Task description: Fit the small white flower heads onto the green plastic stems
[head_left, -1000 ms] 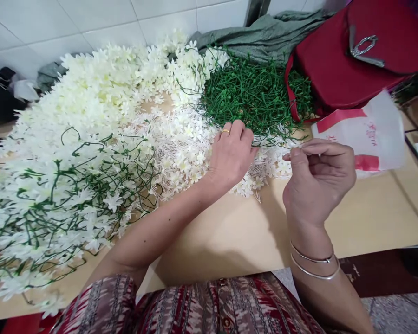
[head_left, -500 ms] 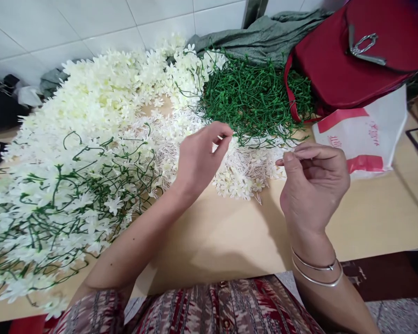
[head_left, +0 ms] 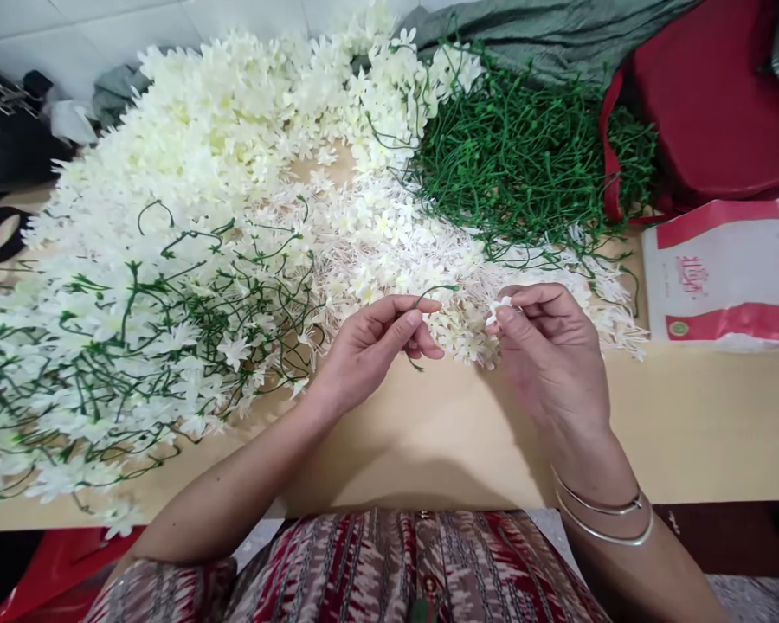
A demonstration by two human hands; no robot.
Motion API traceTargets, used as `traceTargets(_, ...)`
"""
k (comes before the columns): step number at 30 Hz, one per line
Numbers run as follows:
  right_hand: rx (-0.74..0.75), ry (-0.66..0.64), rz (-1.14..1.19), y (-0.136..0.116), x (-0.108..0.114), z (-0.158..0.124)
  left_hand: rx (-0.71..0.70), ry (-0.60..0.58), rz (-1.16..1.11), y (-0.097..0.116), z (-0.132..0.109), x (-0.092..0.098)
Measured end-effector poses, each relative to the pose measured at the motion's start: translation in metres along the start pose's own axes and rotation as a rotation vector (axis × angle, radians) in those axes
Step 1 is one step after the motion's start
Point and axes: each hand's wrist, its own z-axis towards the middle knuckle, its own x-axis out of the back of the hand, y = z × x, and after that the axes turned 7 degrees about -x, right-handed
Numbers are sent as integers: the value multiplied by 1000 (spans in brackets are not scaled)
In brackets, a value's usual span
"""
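Between the thumb and fingers of my left hand [head_left: 384, 346] is a thin green plastic stem [head_left: 436, 292], its tip pointing right and its lower end showing under the fingers. My right hand [head_left: 551, 355] pinches a small white artificial flower [head_left: 498, 311] just across from that tip; the two do not touch. Behind both hands spread loose white flowers [head_left: 389, 229]. A tangled heap of green stems [head_left: 512, 156] lies farther back on the right. To the left, white flowers joined to green stems [head_left: 188, 346] form a wide pile.
A large mound of cream-white flowers [head_left: 221, 112] fills the back left of the table [head_left: 421, 441]. At the right are a red bag [head_left: 707, 112] and a white and red plastic packet [head_left: 720, 272]. Grey-green cloth [head_left: 558, 35] lies along the wall; a black bag [head_left: 13, 130] sits far left.
My left hand has come down toward me and now shows a green stem. My right hand has moved slightly left, with a white flower now visible in its fingers. The view has shifted.
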Motion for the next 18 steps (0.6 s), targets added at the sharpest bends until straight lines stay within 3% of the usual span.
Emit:
traceTargets(7,-161,-103,48,0,-1,0,88,-84,-12,-7,-4,2)
traceTargets(11,-242,-182,86,-1,-7,-4,71,-151,-25,-9,-4,-2)
traceTargets(18,-262,-197,76,-4,-11,-9,66,-124,25,-7,-4,-5)
